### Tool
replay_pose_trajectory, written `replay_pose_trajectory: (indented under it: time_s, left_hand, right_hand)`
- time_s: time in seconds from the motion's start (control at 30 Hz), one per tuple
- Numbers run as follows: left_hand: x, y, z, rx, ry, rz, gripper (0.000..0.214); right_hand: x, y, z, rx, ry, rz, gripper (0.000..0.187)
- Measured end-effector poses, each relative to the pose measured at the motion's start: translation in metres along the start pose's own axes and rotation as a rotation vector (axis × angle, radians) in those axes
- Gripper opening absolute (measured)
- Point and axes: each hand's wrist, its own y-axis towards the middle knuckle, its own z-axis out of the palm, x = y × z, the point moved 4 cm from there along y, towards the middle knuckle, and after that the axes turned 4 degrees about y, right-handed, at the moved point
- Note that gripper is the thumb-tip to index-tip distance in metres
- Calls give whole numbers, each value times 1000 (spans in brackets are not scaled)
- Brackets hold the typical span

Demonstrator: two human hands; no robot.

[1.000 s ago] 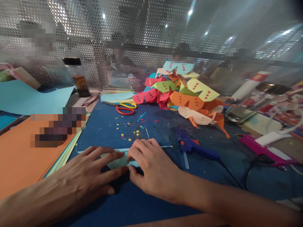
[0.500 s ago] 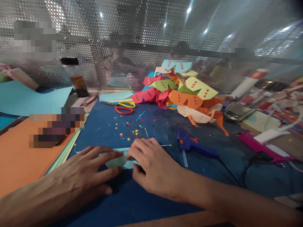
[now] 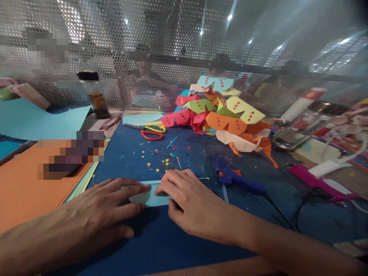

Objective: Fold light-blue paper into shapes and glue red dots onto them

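Observation:
A small light blue piece of paper lies on the dark blue mat near the front. My left hand rests flat on its left part, fingers stretched out. My right hand presses down on its right part, fingers curled over the paper's edge and thumb along its lower edge. Both hands nearly meet over the paper. Most of the paper is hidden under the fingers.
A heap of folded coloured paper shapes sits at the back. Red and yellow scissors, a blue glue gun, a pink tool, a dark-capped jar, orange sheets and small scraps surround it. A perforated metal screen stands behind.
My right hand has slid a little to the right along the paper, baring more light blue between the hands. My left hand has barely moved.

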Motion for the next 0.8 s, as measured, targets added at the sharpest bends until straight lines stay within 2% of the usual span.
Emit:
replay_pose_trajectory:
  time_s: [0.43,0.63,0.77,0.8]
  left_hand:
    - [2,-4,-1,83,6,-6,34]
    - [8,-4,1,108,11,26,40]
    - [10,-5,0,81,11,20,42]
    - [10,-5,-2,32,-4,7,40]
  right_hand:
    - [1,0,-7,79,37,4,36]
    - [1,-1,-7,76,43,3,38]
    - [1,-2,-7,69,49,-5,40]
    - [1,-2,-7,66,48,-5,40]
